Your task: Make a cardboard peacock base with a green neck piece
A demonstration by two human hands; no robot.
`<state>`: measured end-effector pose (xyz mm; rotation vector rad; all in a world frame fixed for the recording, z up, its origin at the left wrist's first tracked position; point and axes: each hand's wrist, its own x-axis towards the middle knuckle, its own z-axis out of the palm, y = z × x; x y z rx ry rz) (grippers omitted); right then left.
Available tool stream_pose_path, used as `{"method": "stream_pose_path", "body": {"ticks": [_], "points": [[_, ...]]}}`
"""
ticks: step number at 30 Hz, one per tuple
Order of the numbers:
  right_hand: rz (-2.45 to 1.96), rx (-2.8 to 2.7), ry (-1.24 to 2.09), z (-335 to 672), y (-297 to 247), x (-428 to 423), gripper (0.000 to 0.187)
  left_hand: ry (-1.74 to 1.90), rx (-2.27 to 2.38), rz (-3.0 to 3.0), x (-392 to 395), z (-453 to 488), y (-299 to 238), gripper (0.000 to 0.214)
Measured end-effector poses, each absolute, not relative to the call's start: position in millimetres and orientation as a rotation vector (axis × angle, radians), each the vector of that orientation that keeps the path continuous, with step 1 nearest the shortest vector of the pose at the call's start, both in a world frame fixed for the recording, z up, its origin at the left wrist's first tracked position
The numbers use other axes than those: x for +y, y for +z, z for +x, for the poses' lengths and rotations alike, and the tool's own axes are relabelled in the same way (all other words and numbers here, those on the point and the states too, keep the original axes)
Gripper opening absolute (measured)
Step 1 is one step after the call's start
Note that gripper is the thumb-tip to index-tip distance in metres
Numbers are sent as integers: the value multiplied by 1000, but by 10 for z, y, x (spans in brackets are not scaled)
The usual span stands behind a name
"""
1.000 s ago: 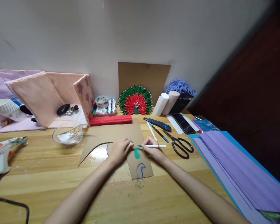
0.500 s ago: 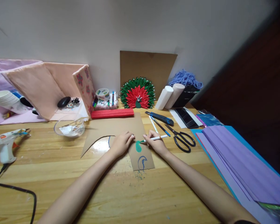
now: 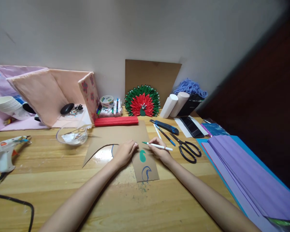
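Note:
A brown cardboard sheet (image 3: 120, 137) with a curved cut-out lies flat on the wooden table (image 3: 140, 206). On it sit a filled green shape (image 3: 142, 156) and, below it, a blue outlined shape (image 3: 146, 173). My left hand (image 3: 124, 153) presses on the cardboard beside the green shape, fingers curled. My right hand (image 3: 159, 150) pinches a white marker with a green tip (image 3: 157, 146); the tip is lifted just above and left of the green shape.
Black scissors (image 3: 188, 150), a blue utility knife (image 3: 164, 126) and pens lie right of the cardboard. Purple and blue paper sheets (image 3: 246, 174) fill the right side. A glue gun (image 3: 5, 149) and glass bowl (image 3: 72, 136) stand left. A paper peacock fan (image 3: 142, 103) leans at the back.
The marker tip has lifted off the green shape and now points up and left. My left hand stays on the cardboard. The camera view has shifted slightly.

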<state>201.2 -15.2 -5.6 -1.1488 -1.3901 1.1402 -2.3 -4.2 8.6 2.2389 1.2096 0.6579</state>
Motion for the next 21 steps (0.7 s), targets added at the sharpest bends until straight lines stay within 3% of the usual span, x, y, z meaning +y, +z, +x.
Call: {"method": "stream_pose_path", "body": {"ticks": [10,21], "points": [[-959,-1396,1365,2026,-85,-147,19,628,1241,2313,-50,-30,81,33],[-930,-1436,1401,2010,-37,-165,21,610,1133,2431,-83,-35,78,35]]}}
